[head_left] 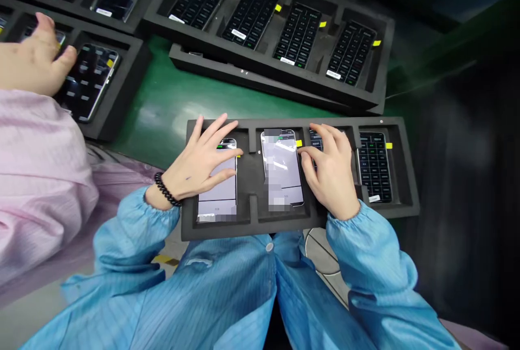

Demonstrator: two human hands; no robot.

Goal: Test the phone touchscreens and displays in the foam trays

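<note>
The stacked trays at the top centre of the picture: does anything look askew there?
Yes. The upper tray sits askew on the lower tray: their front edges are not parallel, and the lower one's rim sticks out in front.

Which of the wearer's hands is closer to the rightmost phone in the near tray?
Right. The right hand is just left of the rightmost phone; the left hand is farther off, over the leftmost phone.

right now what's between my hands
In the head view, a tray divider, a lit phone and a yellow tag lie between left hand and right hand.
</note>
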